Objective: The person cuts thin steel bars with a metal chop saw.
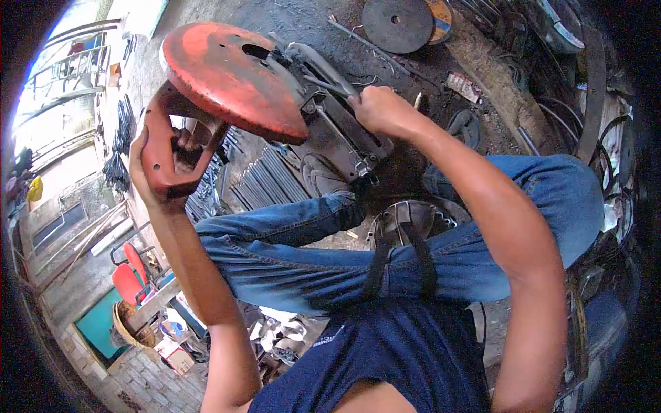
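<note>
A round red metal guard point(213, 76), worn and scuffed to grey in places, is raised in front of me and tilted. Joined to its near side is a red frame-shaped handle point(160, 131). My left hand point(140, 168) wraps around this handle, and its fingers show through the opening. Beyond the guard, a grey metal bar point(320, 60) slants over the dark metal base point(344, 131) of the machine. My right hand point(385, 110) is closed at the near end of that bar; its fingertips are partly hidden.
Two cutting discs point(396, 24) lie on the dirty floor ahead, beside a brown beam point(496, 89). Several metal bars point(272, 175) lie left of my feet. A round metal part point(406, 217) sits between my legs. Farther left stands a red chair point(131, 275).
</note>
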`<state>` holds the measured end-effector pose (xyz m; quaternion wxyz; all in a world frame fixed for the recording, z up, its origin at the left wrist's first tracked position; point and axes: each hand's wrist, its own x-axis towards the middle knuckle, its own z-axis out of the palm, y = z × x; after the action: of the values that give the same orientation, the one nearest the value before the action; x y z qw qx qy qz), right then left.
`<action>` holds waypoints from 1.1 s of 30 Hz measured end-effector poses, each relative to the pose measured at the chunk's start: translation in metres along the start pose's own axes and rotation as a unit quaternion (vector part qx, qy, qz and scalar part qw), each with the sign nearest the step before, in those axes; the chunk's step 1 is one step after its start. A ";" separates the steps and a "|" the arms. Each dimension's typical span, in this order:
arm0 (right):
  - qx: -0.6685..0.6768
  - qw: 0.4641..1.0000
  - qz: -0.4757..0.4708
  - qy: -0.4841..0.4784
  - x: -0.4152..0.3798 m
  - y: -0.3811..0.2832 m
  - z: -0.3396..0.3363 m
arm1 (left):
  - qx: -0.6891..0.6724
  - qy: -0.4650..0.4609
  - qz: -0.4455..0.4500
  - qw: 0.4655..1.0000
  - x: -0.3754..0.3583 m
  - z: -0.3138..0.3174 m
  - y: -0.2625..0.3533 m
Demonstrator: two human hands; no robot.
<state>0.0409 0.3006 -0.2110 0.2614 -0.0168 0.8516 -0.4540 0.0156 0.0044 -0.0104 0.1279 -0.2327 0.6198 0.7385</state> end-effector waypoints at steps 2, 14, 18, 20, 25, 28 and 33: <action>-0.010 1.000 -0.016 -0.009 -0.003 -0.004 -0.001 | -0.001 -0.007 -0.001 1.000 0.000 0.000 0.001; -0.026 1.000 -0.005 -0.010 -0.006 -0.011 0.010 | 0.022 -0.029 0.018 0.999 -0.011 0.009 0.000; -0.039 0.999 -0.022 -0.009 -0.012 -0.013 0.011 | 0.027 0.016 0.015 0.999 -0.013 0.015 -0.002; -0.048 0.999 -0.021 -0.002 -0.017 -0.012 0.012 | 0.019 -0.048 0.010 0.999 -0.011 0.008 -0.001; -0.094 0.994 -0.049 -0.009 -0.024 -0.024 0.000 | 0.152 0.012 0.114 0.982 -0.011 0.002 -0.004; -0.107 0.993 -0.051 -0.005 -0.026 -0.024 0.001 | 0.159 0.024 0.090 0.983 -0.009 0.003 -0.005; -0.106 0.993 -0.046 -0.009 -0.025 -0.024 0.003 | 0.291 0.029 0.159 0.943 -0.010 0.003 -0.007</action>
<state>0.0592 0.2911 -0.1830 0.2448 -0.0873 0.8908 -0.3728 0.0266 0.0101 -0.0107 0.0526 -0.1049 0.8400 0.5297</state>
